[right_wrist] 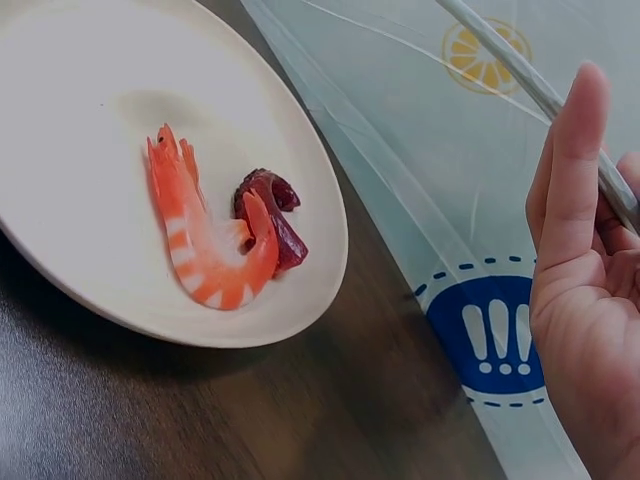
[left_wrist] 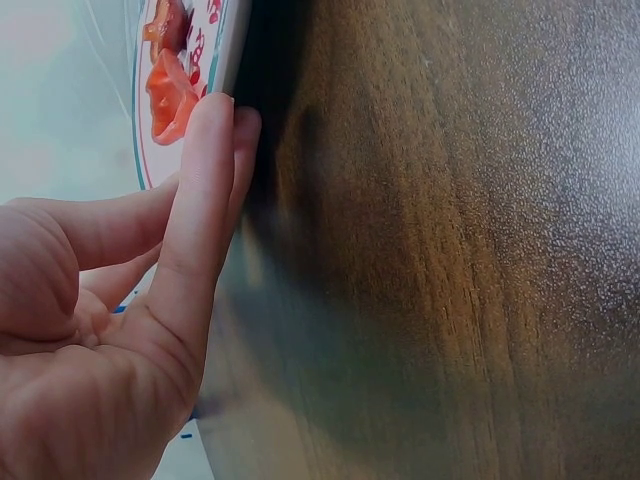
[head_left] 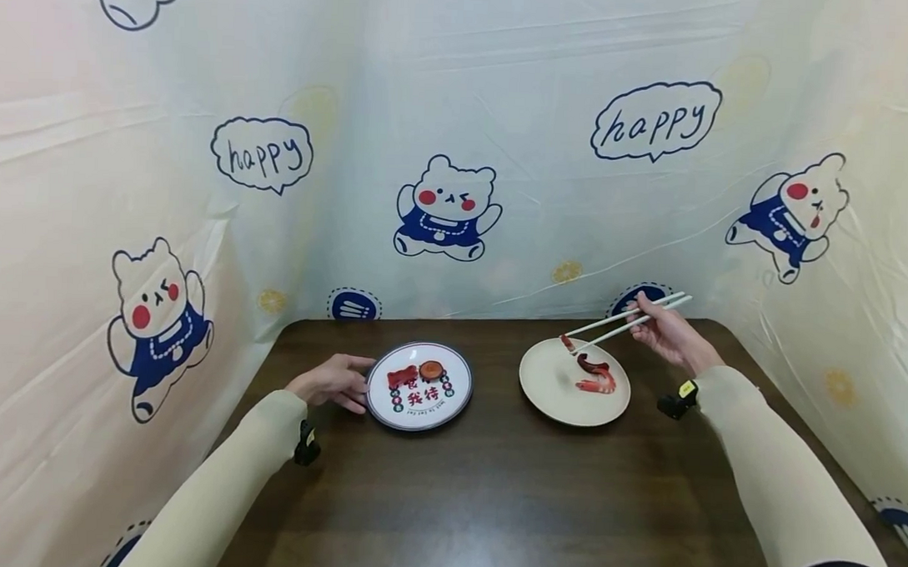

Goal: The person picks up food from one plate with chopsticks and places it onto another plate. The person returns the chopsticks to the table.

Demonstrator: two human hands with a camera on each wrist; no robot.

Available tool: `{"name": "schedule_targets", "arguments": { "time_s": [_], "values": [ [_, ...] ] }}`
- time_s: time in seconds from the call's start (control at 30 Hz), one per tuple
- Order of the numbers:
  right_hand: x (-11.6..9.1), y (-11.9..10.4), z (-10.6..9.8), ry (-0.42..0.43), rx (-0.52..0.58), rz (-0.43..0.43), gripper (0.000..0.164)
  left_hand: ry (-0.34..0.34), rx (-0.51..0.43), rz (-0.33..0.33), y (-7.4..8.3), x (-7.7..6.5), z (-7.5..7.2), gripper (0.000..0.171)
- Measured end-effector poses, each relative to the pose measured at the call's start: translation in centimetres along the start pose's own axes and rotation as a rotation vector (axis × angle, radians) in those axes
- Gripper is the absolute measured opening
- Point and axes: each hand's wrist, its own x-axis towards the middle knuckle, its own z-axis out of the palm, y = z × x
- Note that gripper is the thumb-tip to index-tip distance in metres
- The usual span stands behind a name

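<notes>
My left hand (head_left: 334,382) touches the left rim of a white plate (head_left: 453,409) with red printed characters, its fingers fairly straight. A wavy red strip (head_left: 401,376) and a round orange-brown piece (head_left: 432,370) lie on that plate. My right hand (head_left: 670,333) holds a pair of pale chopsticks (head_left: 603,322) over a cream plate (head_left: 544,391). At their tips is a small reddish-brown food piece (head_left: 567,343). On the cream plate, a striped orange shrimp (right_wrist: 195,250) lies against a dark red curled piece (right_wrist: 288,240), perhaps an octopus tentacle.
Both plates stand toward the back of a dark brown wooden table (head_left: 454,500). A pale curtain (head_left: 532,211) printed with bears and "happy" bubbles hangs close behind the table and along both sides.
</notes>
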Motion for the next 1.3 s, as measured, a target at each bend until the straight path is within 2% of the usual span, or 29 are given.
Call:
{"name": "schedule_targets", "arguments": {
  "time_s": [0.3,0.6,0.9,1.3],
  "values": [
    [0.4,0.4,1.1,-0.015,-0.010,-0.003,0.046,0.024,0.002,-0.011,-0.1,0.0,0.2,0.067],
    [0.9,0.7,1.4,0.003,0.001,0.011,0.045,0.012,-0.009,-0.008,-0.3,0.3,0.0,0.066],
    [1.5,1.0,1.7,-0.048,0.006,0.020,0.052,0.017,-0.010,-0.016,-0.5,0.5,-0.1,0.067],
    [1.9,1.5,2.8,0.006,-0.009,0.046,0.045,0.020,-0.007,-0.005,-0.4,0.4,-0.1,0.067]
  ]
}}
